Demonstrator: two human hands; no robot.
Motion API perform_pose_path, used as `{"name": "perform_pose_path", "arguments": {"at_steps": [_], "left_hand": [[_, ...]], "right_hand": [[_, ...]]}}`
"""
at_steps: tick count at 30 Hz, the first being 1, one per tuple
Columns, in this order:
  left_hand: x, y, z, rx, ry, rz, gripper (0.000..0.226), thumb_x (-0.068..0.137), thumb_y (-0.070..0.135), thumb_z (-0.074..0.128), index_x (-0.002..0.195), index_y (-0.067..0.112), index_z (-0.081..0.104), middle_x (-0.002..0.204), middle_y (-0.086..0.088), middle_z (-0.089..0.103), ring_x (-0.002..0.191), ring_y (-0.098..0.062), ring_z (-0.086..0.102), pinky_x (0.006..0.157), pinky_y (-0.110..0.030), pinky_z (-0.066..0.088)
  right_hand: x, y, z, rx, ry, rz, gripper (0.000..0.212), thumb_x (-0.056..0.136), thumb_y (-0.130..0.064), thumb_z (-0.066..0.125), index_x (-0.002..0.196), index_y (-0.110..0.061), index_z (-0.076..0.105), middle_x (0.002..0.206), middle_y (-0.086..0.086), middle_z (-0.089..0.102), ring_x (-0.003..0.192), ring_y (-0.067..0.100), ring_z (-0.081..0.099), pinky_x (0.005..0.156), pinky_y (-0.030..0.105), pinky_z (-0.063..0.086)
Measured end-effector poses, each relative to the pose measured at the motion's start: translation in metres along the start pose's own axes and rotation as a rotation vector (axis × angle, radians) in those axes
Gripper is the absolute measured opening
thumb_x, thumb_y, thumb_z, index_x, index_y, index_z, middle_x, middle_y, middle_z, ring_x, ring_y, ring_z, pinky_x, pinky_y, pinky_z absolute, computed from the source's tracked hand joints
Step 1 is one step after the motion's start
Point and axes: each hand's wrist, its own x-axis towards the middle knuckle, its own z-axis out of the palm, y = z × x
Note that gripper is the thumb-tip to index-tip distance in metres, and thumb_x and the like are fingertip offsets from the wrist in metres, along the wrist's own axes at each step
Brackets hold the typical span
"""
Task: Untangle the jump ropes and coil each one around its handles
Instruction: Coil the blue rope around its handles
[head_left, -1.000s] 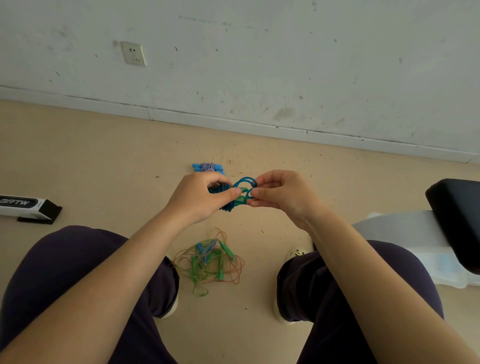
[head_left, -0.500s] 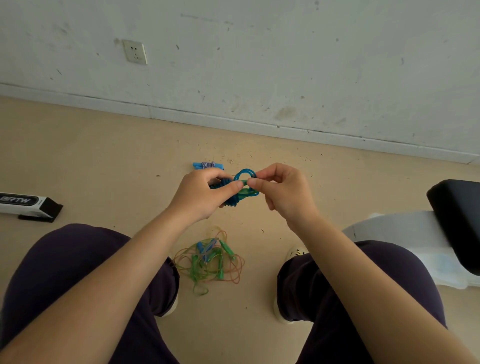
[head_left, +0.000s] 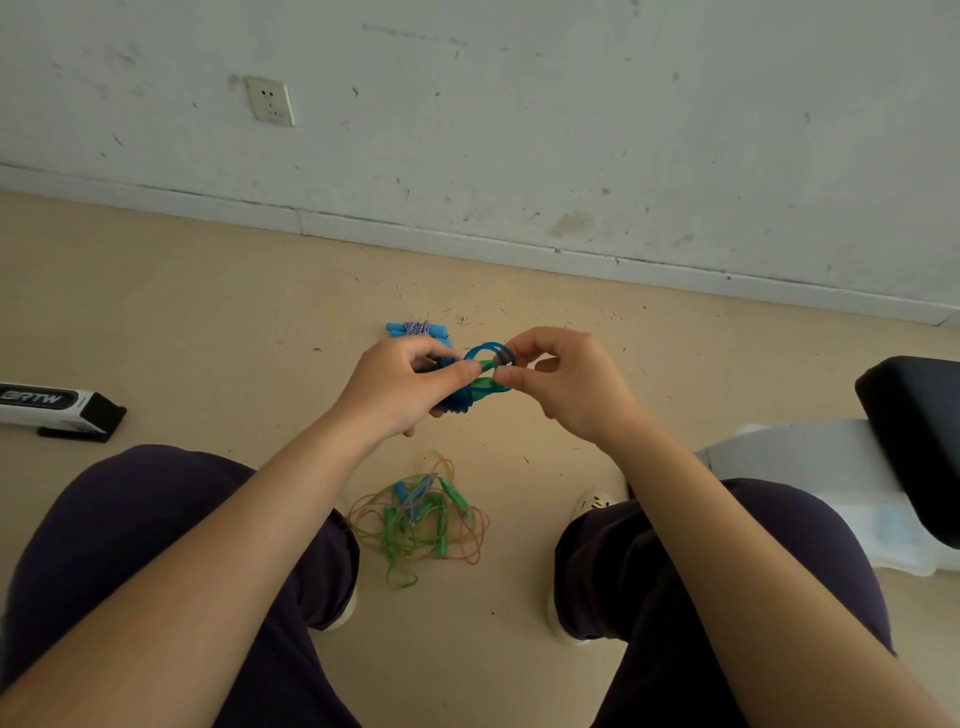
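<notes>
Blue jump rope (head_left: 470, 384) held above floor | left hand (head_left: 400, 387) grips coiled bundle | right hand (head_left: 563, 382) pinches its loop | tangled ropes (head_left: 418, 519) lie below the grip

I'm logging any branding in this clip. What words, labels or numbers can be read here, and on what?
"BRTW": white letters on the black band of the white box on the floor at left; its first letter is cut by the frame edge, so uncertain.
The wall socket shows no readable marking.
The held blue jump rope shows no text.
</notes>
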Motion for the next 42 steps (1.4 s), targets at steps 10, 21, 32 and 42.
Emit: {"name": "perform_pose_path", "arguments": {"at_steps": [10, 21, 32, 42], "left_hand": [[0.004, -0.001, 0.0, -0.053, -0.068, -0.03, 0.029, 0.086, 0.042, 0.074, 0.106, 0.022, 0.071, 0.085, 0.0, 0.074, 0.059, -0.011, 0.069, 0.037, -0.025, 0.041], [0.006, -0.006, -0.004, 0.0, -0.105, -0.061, 0.034, 0.084, 0.046, 0.073, 0.109, 0.023, 0.071, 0.091, -0.001, 0.074, 0.064, -0.014, 0.071, 0.037, -0.024, 0.04], [0.003, 0.0, -0.003, -0.03, -0.048, -0.055, 0.033, 0.085, 0.045, 0.073, 0.109, 0.022, 0.071, 0.084, 0.003, 0.074, 0.062, -0.011, 0.07, 0.035, -0.022, 0.038], [-0.003, 0.006, -0.005, -0.034, -0.035, 0.043, 0.01, 0.087, 0.038, 0.073, 0.093, 0.034, 0.067, 0.083, 0.006, 0.075, 0.062, -0.009, 0.068, 0.037, -0.023, 0.038]], "right_hand": [[0.001, -0.001, 0.007, 0.156, 0.09, -0.018, 0.015, 0.083, -0.013, 0.076, 0.079, -0.022, 0.064, 0.085, 0.0, 0.065, 0.042, -0.001, 0.048, 0.043, 0.011, 0.034], [0.004, 0.004, 0.004, 0.096, 0.042, -0.061, 0.008, 0.082, -0.013, 0.077, 0.081, -0.019, 0.071, 0.078, 0.002, 0.067, 0.052, -0.002, 0.049, 0.051, 0.01, 0.037], [0.002, 0.003, 0.005, 0.027, 0.073, -0.037, 0.013, 0.082, -0.017, 0.076, 0.077, -0.025, 0.067, 0.078, -0.008, 0.066, 0.049, 0.003, 0.043, 0.048, 0.015, 0.035], [0.001, 0.004, 0.01, 0.067, 0.083, -0.006, 0.021, 0.083, -0.02, 0.076, 0.084, -0.025, 0.056, 0.089, -0.004, 0.065, 0.059, 0.009, 0.05, 0.053, 0.02, 0.039]]}}
